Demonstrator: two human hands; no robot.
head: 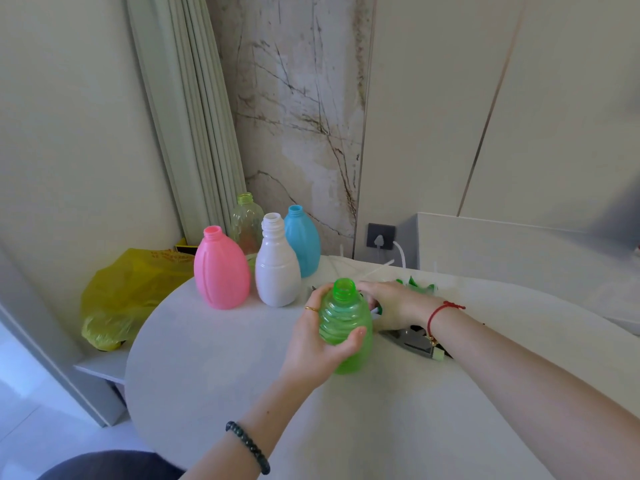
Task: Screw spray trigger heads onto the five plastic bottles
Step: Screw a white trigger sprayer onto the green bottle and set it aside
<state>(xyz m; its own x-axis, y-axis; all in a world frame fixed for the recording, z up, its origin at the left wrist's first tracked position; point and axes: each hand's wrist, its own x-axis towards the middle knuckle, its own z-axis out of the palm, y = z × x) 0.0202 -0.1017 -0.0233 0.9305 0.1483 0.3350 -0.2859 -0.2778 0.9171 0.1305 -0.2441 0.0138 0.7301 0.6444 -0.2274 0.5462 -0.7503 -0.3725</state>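
Note:
A green translucent bottle (346, 327) stands upright on the white table (214, 368), its threaded neck bare. My left hand (311, 344) is wrapped around its body. Just behind it, my right hand (391, 303) lies palm down over spray trigger parts; whether it grips one is hidden. Green trigger heads (415, 285) and thin white dip tubes (377, 268) lie beyond that hand. At the back left stand a pink bottle (221, 271), a white bottle (277, 268), a blue bottle (304, 240) and a clear yellowish bottle (246, 223), all without heads.
A dark grey trigger piece (412, 341) lies under my right wrist. A yellow plastic bag (124, 296) sits on a low shelf left of the table. A wall socket with a white plug (381, 237) is behind the table, beside a folded curtain.

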